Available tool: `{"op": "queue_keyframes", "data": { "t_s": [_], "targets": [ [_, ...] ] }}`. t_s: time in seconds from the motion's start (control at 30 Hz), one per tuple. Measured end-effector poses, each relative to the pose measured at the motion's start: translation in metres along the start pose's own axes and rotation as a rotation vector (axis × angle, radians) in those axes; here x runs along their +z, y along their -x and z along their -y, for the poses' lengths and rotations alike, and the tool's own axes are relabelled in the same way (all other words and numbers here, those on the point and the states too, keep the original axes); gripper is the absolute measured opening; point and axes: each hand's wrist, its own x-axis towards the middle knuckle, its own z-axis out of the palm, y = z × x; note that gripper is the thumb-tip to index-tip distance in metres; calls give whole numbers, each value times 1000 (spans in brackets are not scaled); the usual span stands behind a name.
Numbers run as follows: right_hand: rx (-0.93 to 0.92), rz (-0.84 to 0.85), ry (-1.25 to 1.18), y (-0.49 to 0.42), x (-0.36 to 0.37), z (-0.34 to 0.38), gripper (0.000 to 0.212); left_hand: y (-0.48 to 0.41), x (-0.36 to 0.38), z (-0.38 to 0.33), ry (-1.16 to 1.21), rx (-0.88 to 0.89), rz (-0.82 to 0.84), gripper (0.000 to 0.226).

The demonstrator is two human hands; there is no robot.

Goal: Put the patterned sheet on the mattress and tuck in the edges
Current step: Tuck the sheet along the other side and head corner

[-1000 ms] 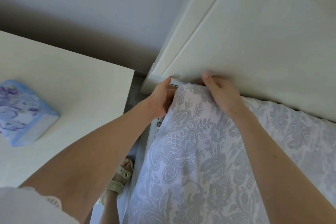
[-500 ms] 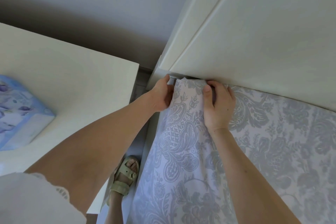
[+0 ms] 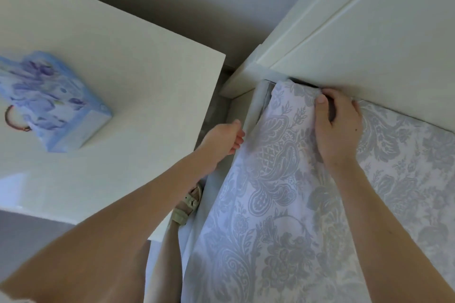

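The patterned sheet [image 3: 278, 179], white with grey damask print, covers the mattress and hangs over its left side. Its corner is bunched against the white headboard [image 3: 369, 39]. My right hand [image 3: 337, 128] presses on that corner, thumb on the fabric and fingers curled into the gap between mattress and headboard. My left hand [image 3: 225, 140] is at the mattress's left side, just off the hanging sheet edge, fingers loosely curled with nothing visibly held. The mattress itself is hidden under the sheet.
A white bedside table [image 3: 110, 86] stands close on the left, with a blue floral box [image 3: 51, 101] and a ring [image 3: 13, 119] on it. A narrow gap separates table and bed, where my sandalled foot [image 3: 187, 204] stands.
My left hand has let go of the sheet corner and dropped back down the mattress side. My right hand stays at the corner, pushing fabric toward the headboard gap.
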Motion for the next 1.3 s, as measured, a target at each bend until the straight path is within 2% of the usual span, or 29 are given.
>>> {"op": "queue_keyframes", "data": {
  "t_s": [0.07,0.13,0.23,0.33,0.43,0.5,0.6,0.67,0.7,0.8,0.87,0.93,1.07,1.3],
  "targets": [
    [-186,-28,166,5,-14,17,30,9,10,38,-26,-50,22,48],
    [-486,-13,215,13,-21,40,19,15,18,65,-8,-25,4,49],
    [-864,322,211,24,-4,66,25,14,20,74,110,-1,-37,51],
    [-985,714,533,25,22,84,45,4,23,65,123,-60,-16,47],
    [-986,1071,952,13,33,104,46,-7,27,66,260,-206,88,41],
    [-921,1221,1062,6,36,112,44,-8,31,75,391,-225,149,41],
    [-862,1349,1181,8,41,112,48,-2,34,81,418,-255,219,38],
    [-828,1385,1241,12,49,110,51,0,35,77,332,-264,217,48],
    [-805,1402,1259,13,54,111,51,0,35,78,220,-254,216,59],
    [-727,1454,1270,17,63,116,50,20,31,89,-45,-144,44,60],
    [-680,1468,1281,20,67,116,55,45,22,102,-52,8,-119,54],
    [-660,1457,1280,21,68,114,59,64,15,120,-6,85,-249,46],
    [-668,1417,1245,20,67,112,62,82,18,149,-27,42,-106,41],
    [-661,1405,1233,21,64,111,64,68,21,140,-175,26,-114,55]
  ]
}}
